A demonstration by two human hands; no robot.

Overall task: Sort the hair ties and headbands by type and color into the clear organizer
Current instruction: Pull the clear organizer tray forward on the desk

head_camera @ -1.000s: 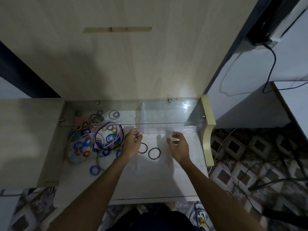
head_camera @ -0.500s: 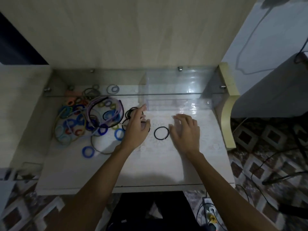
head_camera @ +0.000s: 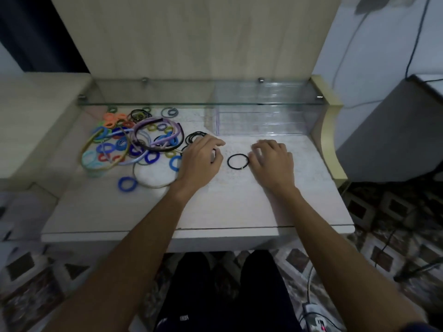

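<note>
A thin black hair tie (head_camera: 238,161) is lying flat on the desk (head_camera: 239,202), alone in the gap between the two hands. The right hand (head_camera: 273,161) is resting palm down just beside it, fingers loosely curled and apparently touching its right edge, gripping nothing that I can make out. The left hand (head_camera: 201,159) is sitting over a small cluster of black ties (head_camera: 195,137), fingers bent; whether it is pinching one is hidden under the palm, so I cannot tell.

The rest of the pile of ties and headbands (head_camera: 134,142) is lying in a tangle at the left of the desk, with purple and dark headbands looping across blue, green, orange and red ties. The clear organizer (head_camera: 261,121) is standing at the back right under a glass shelf (head_camera: 167,103), and appears to be holding nothing yet.

The lone tie is probably very light, soft and stretchy, so it should be giving way under any push; pinching its band between thumb and fingertip looks the sensible hold. The headbands are likely stiffer and springy, and they may be dragging tangled ties along when lifted.
</note>
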